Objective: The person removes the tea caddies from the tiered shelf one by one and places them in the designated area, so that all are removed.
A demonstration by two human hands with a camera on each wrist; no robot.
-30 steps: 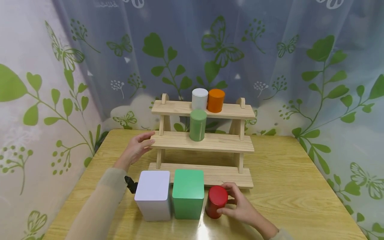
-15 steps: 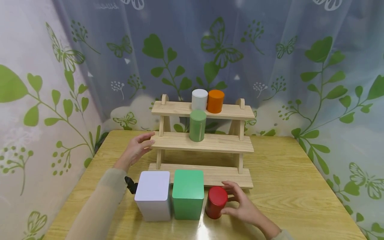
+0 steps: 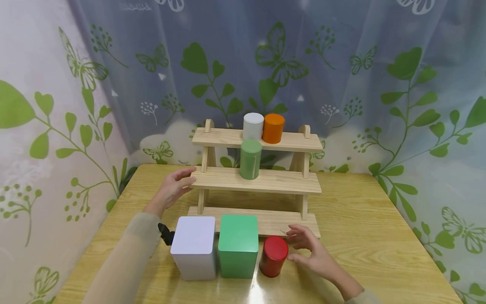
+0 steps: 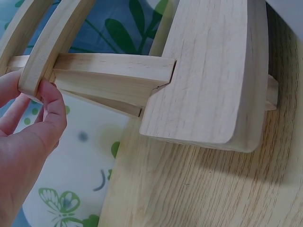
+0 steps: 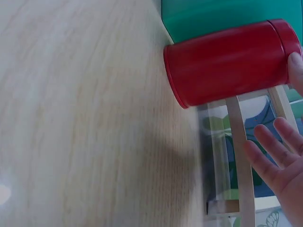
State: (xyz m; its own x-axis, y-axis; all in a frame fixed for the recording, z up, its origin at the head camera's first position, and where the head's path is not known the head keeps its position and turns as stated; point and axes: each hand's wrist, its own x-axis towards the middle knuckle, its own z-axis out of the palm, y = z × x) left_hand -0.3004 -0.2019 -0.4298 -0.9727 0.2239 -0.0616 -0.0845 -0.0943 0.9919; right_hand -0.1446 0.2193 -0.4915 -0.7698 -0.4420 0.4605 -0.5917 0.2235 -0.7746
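My left hand (image 3: 172,191) pinches the left end of the middle tier of a three-tier wooden shelf (image 3: 284,181); the left wrist view shows thumb and fingers around the board's end. A red canister (image 3: 274,257) with a lid stands upright on the table in front of the shelf. Just right of it is my right hand (image 3: 313,253), fingers spread and loosely bent, holding nothing. In the right wrist view the thumb (image 5: 296,71) overlaps the lid end of the canister. A green square box (image 3: 238,247) and a white square box (image 3: 193,249) stand left of the canister.
On the top tier are a white canister (image 3: 253,126) and an orange canister (image 3: 273,128), side by side. A green canister (image 3: 250,160) stands on the middle tier. The wooden table (image 3: 360,219) backs onto a leaf-and-butterfly curtain (image 3: 235,50).
My right hand has let go of the red canister and drawn away to the right, its fingers opening. The canister and my left hand have stayed in place.
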